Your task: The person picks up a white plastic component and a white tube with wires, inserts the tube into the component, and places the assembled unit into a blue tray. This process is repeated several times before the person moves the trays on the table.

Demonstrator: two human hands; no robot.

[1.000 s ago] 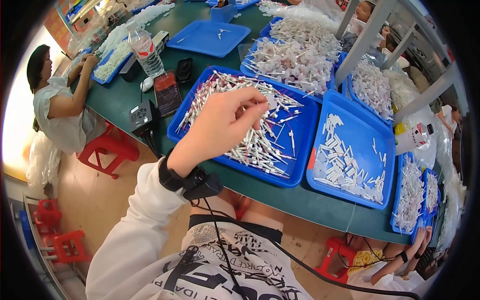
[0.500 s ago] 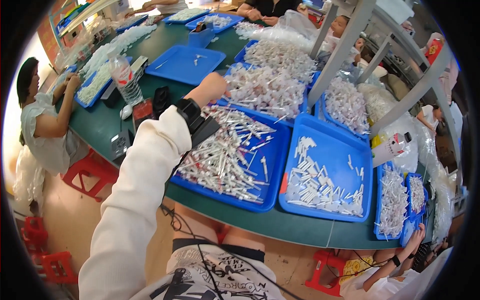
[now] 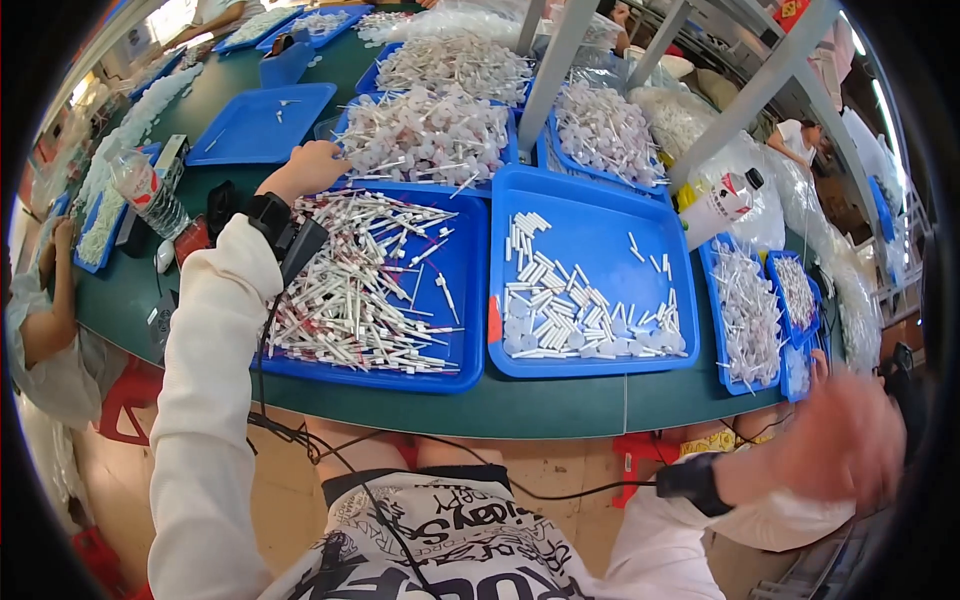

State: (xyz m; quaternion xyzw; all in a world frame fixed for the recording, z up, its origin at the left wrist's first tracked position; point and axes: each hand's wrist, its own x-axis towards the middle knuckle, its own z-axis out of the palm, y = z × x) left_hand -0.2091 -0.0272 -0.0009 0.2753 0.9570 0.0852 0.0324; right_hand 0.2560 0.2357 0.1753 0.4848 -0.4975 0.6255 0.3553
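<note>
Seen from the head camera, a person in white sleeves sits at a green table, with the left hand reaching out to the near left corner of a heaped blue tray. White, disc-topped pieces fill that tray, just beside the fingers, which are bent; whether they grasp a piece cannot be told. The right hand is raised at the far right, beyond the table's front edge, too blurred to show whether its fingers are clenched or released. Directly in front of the left forearm, slim white sticks with reddish parts lie jumbled in a wide blue tray. To its right, short white tubes gather toward the near side of another blue tray. A white bottle with a dark cap leans beyond that tray's right side. At far left, a co-worker sits near a red stool.
</note>
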